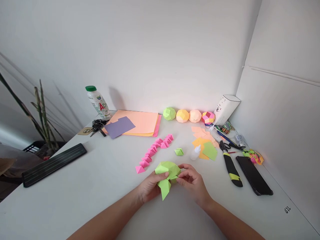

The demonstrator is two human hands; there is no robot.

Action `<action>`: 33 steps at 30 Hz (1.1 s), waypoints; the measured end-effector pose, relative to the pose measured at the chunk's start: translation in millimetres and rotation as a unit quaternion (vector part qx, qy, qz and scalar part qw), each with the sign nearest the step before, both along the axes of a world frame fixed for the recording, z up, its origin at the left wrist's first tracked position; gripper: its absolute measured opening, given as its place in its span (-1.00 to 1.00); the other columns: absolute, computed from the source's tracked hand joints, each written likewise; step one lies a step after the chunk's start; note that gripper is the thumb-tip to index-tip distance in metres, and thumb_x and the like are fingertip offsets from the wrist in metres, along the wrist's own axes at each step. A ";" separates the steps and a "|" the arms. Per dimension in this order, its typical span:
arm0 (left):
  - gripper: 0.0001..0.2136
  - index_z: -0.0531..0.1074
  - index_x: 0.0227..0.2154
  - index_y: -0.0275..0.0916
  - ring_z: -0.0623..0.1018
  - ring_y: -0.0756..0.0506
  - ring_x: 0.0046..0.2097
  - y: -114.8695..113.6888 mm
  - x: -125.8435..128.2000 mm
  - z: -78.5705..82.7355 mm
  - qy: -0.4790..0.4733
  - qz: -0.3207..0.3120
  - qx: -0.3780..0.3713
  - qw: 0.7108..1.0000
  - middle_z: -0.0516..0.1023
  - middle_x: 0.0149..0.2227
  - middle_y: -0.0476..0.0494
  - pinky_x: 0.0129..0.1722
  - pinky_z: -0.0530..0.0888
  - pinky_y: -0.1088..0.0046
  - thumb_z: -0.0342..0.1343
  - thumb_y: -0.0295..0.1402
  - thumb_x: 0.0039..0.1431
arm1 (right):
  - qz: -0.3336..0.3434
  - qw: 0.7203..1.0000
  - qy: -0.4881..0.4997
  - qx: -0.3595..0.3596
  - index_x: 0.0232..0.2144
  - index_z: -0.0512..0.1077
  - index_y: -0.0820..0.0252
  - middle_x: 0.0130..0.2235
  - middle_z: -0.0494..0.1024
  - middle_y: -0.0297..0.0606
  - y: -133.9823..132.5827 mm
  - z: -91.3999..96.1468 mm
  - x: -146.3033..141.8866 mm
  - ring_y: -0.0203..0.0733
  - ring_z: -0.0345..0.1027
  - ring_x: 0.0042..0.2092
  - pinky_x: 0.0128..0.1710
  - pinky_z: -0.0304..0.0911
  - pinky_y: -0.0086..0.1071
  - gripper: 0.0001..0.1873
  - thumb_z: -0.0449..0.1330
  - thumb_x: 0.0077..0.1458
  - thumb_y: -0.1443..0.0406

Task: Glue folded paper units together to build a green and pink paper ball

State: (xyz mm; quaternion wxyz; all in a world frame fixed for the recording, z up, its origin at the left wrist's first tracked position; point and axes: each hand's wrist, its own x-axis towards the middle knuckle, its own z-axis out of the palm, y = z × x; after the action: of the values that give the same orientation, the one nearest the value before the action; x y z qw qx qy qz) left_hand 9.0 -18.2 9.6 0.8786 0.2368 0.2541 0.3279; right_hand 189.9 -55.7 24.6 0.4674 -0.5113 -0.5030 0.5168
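A partly formed green paper polyhedron (168, 169) is held above the front of the white table. My left hand (150, 188) is closed round its left side, thumb pressed on a facet. From below hangs a pointed green flap. At the right edge, my right hand (191, 181) pinches the paper between thumb and fingers. Beyond the hands lies a small green folded paper piece (179, 152). To its right stands a small white glue bottle (195, 152). A slanting row of pink folded paper pieces (151, 151) lies to the left.
Several finished paper balls (182, 115) line the wall. Paper sheets (140, 120), a purple cut sheet (120, 127), keys (98, 126) and a bottle (99, 105) are at back left. Rightward lie paper scraps (210, 150), a utility knife (232, 170) and a phone (253, 175).
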 end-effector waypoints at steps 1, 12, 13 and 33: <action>-0.78 0.51 -0.23 -0.28 0.45 -0.02 -0.46 -0.3 0.1 0.5 0.002 0.002 -0.001 1.000 0.50 -0.52 -0.06 -0.33 0.35 0.42 0.24 -0.38 0.03 | -0.004 1.000 0.003 -0.002 -0.53 0.44 0.16 -0.06 0.36 -0.21 0.1 0.7 -0.7 -0.19 0.37 -0.23 -0.26 0.32 -0.32 -0.80 0.33 -0.09 0.17; -0.74 0.50 -0.26 -0.29 0.46 -0.01 -0.44 -1.4 2.4 3.3 0.032 0.024 -0.010 0.999 0.53 -0.43 -0.09 -0.42 0.34 0.46 0.30 -0.35 -0.04 | -0.032 0.995 0.071 -0.062 -0.55 0.31 0.19 -0.05 0.38 -0.23 1.9 1.9 -3.7 -0.28 0.34 -0.34 -0.32 0.30 -0.35 -0.67 0.38 -0.18 0.17; -0.73 0.50 -0.24 -0.29 0.47 -0.02 -0.43 -1.6 2.6 3.3 0.032 0.024 -0.006 0.999 0.54 -0.42 -0.10 -0.42 0.35 0.46 0.30 -0.34 -0.04 | -0.039 0.993 0.088 -0.073 -0.55 0.29 0.17 -0.06 0.39 -0.24 1.8 2.0 -4.1 -0.28 0.35 -0.34 -0.32 0.30 -0.35 -0.65 0.39 -0.20 0.17; -0.68 0.46 -0.17 -0.29 0.54 -0.18 -0.20 -6.1 4.8 5.9 0.033 0.031 0.025 0.999 0.57 -0.25 -0.24 -0.17 0.41 0.29 0.26 -0.31 -0.01 | -0.005 0.919 0.329 -0.218 -0.48 0.26 0.16 -0.42 0.54 -0.38 -1.4 -5.7 -9.6 -0.23 0.47 -0.31 -0.22 0.33 -0.29 -0.60 0.45 -0.23 0.30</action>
State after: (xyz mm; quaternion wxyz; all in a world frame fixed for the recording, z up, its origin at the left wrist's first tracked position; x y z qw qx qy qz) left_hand 13.9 -24.3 15.6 0.8530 0.2613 0.2818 0.3532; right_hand 180.3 -57.2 18.9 0.4861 -0.4043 -0.1932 0.7503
